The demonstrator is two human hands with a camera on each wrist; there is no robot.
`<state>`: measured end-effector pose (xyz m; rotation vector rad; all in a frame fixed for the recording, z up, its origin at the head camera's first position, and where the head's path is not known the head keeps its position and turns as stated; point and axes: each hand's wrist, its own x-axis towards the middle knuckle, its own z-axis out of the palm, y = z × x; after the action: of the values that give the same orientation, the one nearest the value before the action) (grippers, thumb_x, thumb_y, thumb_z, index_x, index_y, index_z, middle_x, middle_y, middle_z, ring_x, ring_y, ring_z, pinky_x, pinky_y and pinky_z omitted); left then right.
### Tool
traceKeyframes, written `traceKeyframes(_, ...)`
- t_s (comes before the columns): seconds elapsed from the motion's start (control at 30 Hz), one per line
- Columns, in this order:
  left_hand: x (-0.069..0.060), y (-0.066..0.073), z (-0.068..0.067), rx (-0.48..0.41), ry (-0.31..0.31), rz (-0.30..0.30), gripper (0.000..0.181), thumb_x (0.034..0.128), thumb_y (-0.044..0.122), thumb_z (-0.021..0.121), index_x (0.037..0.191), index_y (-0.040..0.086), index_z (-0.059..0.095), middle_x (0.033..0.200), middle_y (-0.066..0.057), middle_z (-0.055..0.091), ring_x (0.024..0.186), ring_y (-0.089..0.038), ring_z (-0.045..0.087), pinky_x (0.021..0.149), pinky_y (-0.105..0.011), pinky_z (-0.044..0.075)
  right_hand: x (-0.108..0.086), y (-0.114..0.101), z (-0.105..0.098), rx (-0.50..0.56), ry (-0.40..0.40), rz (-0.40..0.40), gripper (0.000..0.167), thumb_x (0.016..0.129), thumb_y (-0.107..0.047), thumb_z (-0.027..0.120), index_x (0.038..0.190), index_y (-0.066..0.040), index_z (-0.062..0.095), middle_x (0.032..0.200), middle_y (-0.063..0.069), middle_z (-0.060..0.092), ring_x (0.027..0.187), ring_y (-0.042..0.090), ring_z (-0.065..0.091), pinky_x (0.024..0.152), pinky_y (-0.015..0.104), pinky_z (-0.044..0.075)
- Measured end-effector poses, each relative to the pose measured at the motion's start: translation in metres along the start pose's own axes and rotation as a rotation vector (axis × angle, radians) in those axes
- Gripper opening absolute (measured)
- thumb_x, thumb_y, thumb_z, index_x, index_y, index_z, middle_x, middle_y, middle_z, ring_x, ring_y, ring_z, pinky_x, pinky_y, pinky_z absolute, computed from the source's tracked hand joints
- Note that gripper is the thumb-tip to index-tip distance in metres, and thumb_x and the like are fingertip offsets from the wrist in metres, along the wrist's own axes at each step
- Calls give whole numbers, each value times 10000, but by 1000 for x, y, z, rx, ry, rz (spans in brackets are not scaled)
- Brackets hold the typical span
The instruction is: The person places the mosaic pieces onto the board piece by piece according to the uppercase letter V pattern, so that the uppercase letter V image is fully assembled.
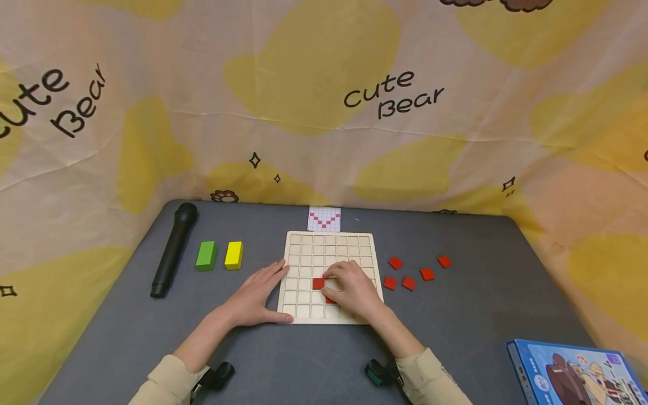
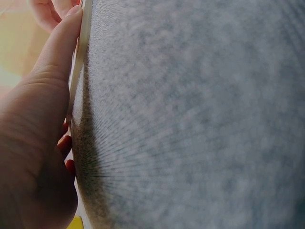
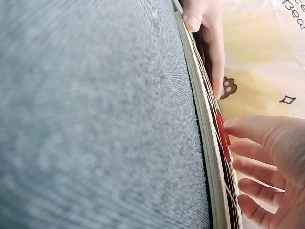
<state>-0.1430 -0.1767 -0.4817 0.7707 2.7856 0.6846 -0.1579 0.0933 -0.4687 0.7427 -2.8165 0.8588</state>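
A pale grid board point(image 1: 301, 309) lies in front of the person, with a red tile point(image 1: 318, 283) on it and another point(image 1: 330, 300) partly under the right thumb. The left hand point(image 1: 255, 295) rests at the board's left side, fingers fairly straight on the left edge and thumb at the near left corner. Over the middle of the board, the right hand point(image 1: 351, 289) has thumb and forefinger bent and apart, beside the tiles. In the right wrist view its thumb point(image 3: 252, 129) touches a red tile point(image 3: 223, 136); the other fingertips reach the board.
Several loose red tiles point(image 1: 409, 283) lie right of the board. A pattern card point(image 1: 324, 219) touches its far side. To the left are a yellow block point(image 1: 234, 255), a green block point(image 1: 206, 256) and a black microphone point(image 1: 174, 250). A blue box point(image 1: 582, 374) sits at the near right.
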Motion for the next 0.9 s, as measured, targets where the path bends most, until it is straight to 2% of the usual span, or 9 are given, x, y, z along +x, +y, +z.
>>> traceKeyframes(0.27,-1,0,0,-14,19,16,1103,744,722,668,1549,87,260,1614,-85,180,1461,-310,187,1127,-560,216,-5,2,0,25,56,-54,141,823,-207,769,949,-145,753,1034,-20,674,956,179,551,816,332,484)
traceKeyframes(0.37,0,-1,0,-37,44,16,1007,796,662,667,1535,83,302,1603,-91,218,1449,-322,219,1115,-572,231,-7,5,-4,53,70,-54,154,835,-184,757,979,-132,752,1057,-16,677,980,185,555,833,343,485)
traceKeyframes(0.47,1,-1,0,-49,90,9,863,850,565,675,1503,83,382,1574,-94,297,1421,-333,287,1096,-577,269,-9,16,-14,71,107,-18,139,845,-154,741,979,-121,753,1059,-5,684,998,202,570,847,367,494)
traceKeyframes(0.53,2,0,-1,-44,127,7,767,872,499,685,1465,74,449,1536,-110,366,1388,-345,348,1076,-577,305,-11,28,-22,60,136,26,115,850,-146,728,958,-120,757,1043,10,692,995,223,582,847,390,497)
traceKeyframes(0.67,4,1,-3,-15,167,2,651,890,420,691,1412,67,522,1475,-123,450,1337,-342,422,1054,-554,351,-17,55,-44,4,174,166,123,857,-169,715,952,-107,762,1060,74,694,1000,280,584,856,454,490)
traceKeyframes(0.77,4,2,-3,3,169,10,640,896,408,690,1407,61,525,1465,-128,460,1329,-342,431,1050,-550,360,-25,74,-60,-44,181,297,152,862,-196,723,970,-95,762,1090,115,680,1020,315,566,862,487,480)
traceKeyframes(0.9,4,2,-3,3,167,19,633,895,397,694,1403,59,529,1465,-129,459,1328,-342,433,1045,-550,366,-32,91,-75,-95,158,409,213,854,-231,748,992,-70,749,1127,171,653,1058,369,539,863,538,468)
